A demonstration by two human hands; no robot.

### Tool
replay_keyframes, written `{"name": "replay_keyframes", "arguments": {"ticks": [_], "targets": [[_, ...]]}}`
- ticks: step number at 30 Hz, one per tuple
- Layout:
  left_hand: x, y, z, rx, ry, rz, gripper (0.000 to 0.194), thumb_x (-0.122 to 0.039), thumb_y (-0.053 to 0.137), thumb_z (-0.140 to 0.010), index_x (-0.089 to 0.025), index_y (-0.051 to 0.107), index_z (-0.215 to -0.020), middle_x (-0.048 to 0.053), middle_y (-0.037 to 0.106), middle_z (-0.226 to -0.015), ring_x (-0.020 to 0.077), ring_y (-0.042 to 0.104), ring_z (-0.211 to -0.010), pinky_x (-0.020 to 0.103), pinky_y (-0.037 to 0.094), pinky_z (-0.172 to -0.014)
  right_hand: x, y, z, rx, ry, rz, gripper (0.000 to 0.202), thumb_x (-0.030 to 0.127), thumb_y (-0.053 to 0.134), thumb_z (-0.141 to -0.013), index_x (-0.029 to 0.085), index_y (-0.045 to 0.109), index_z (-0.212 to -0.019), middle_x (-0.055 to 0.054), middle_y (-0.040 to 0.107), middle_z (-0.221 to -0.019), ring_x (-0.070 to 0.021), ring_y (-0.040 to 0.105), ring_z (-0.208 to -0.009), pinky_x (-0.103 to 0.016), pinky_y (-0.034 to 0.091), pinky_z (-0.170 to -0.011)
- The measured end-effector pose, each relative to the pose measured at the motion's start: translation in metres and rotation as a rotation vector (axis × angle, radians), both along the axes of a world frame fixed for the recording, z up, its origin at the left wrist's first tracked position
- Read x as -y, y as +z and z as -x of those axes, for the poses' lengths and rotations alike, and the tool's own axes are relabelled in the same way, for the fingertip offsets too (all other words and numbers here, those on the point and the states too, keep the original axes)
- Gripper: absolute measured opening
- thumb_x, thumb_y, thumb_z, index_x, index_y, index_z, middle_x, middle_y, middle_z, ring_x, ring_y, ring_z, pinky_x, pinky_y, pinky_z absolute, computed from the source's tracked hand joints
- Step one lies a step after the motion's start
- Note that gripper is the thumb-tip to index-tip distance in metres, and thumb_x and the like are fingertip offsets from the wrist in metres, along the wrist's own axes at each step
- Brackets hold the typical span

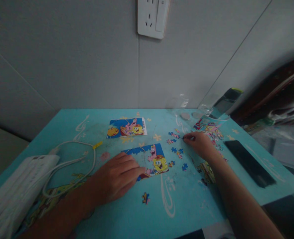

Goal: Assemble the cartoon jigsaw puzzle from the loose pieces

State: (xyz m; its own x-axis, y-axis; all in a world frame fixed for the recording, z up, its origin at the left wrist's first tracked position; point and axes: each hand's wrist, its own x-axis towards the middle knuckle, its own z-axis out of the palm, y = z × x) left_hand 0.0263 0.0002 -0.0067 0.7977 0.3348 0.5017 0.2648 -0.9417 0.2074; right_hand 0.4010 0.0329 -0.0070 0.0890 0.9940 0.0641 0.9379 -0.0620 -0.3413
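A partly assembled jigsaw puzzle with yellow and pink cartoon characters lies on the table, with a gap in its middle. My left hand lies over its lower left part, fingers bent and pressed together, a fingertip at the lower edge. Whether anything is between those fingers is hidden. Farther right, my right hand pinches a small dark jigsaw piece just above the table. Loose jigsaw pieces are scattered between the puzzle and this hand. One more piece sits nearer me. Behind the puzzle lies a picture card with similar characters.
At left are a white power strip and a looped white cable. A pile of pieces and clear plastic containers stand at back right. A dark flat phone-like object lies right of my forearm. A wall closes the back.
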Motion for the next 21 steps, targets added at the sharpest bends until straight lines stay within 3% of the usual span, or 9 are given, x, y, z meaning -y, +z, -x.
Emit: {"name": "replay_keyframes", "arguments": {"ticks": [6,9,12,13,16,21], "targets": [[-0.017,-0.006,0.011,0.14,0.254,0.007,0.026,-0.01,0.055,-0.092,-0.017,0.062,-0.117,0.006,0.067,-0.096,0.0198,0.06,-0.089,0.038,0.047,-0.084,-0.001,0.002,-0.004,-0.002,-0.082,-0.038,0.02,0.035,0.068,-0.08,0.019,0.078,-0.085,-0.008,0.074,-0.077,-0.0224,0.065,-0.068,-0.033,0.044,-0.063],[-0.02,-0.008,0.011,0.115,0.343,0.026,0.022,-0.012,0.054,-0.094,-0.017,0.064,-0.113,0.006,0.068,-0.095,0.0204,0.06,-0.088,0.039,0.047,-0.084,0.002,0.005,0.007,-0.125,-0.008,-0.058,0.026,0.036,0.066,-0.083,0.017,0.077,-0.096,-0.007,0.074,-0.079,-0.0202,0.064,-0.066,-0.032,0.045,-0.062],[-0.022,-0.011,0.009,0.04,0.375,0.036,0.021,-0.014,0.051,-0.096,-0.017,0.064,-0.112,0.006,0.068,-0.096,0.0213,0.06,-0.088,0.04,0.047,-0.085,0.013,0.01,0.035,-0.393,0.188,-0.015,0.04,0.039,0.061,-0.09,0.018,0.071,-0.122,-0.006,0.074,-0.083,-0.0185,0.064,-0.068,-0.031,0.048,-0.063],[-0.022,-0.012,0.009,0.024,0.377,0.039,0.021,-0.014,0.051,-0.096,-0.017,0.064,-0.112,0.006,0.068,-0.097,0.0215,0.06,-0.089,0.041,0.047,-0.085,0.019,0.012,0.048,-0.489,0.233,0.017,0.04,0.04,0.06,-0.091,0.02,0.071,-0.123,-0.005,0.075,-0.086,-0.0186,0.065,-0.071,-0.032,0.05,-0.064],[-0.02,-0.012,0.006,0.006,0.376,0.048,0.021,-0.015,0.051,-0.097,-0.016,0.065,-0.112,0.007,0.068,-0.098,0.0215,0.06,-0.091,0.04,0.047,-0.086,0.037,0.019,0.087,-0.743,0.323,0.169,0.029,0.04,0.063,-0.09,0.023,0.077,-0.11,-0.004,0.076,-0.099,-0.0192,0.067,-0.085,-0.033,0.053,-0.075],[-0.015,-0.008,0.003,-0.061,0.342,0.038,0.021,-0.019,0.049,-0.099,-0.015,0.066,-0.11,0.006,0.066,-0.09,0.021,0.059,-0.087,0.039,0.045,-0.08,0.049,0.023,0.123,-0.893,0.266,0.383,0.024,0.037,0.07,-0.086,0.019,0.078,-0.1,-0.004,0.076,-0.086,-0.0123,0.062,-0.066,-0.026,0.049,-0.062]]}}
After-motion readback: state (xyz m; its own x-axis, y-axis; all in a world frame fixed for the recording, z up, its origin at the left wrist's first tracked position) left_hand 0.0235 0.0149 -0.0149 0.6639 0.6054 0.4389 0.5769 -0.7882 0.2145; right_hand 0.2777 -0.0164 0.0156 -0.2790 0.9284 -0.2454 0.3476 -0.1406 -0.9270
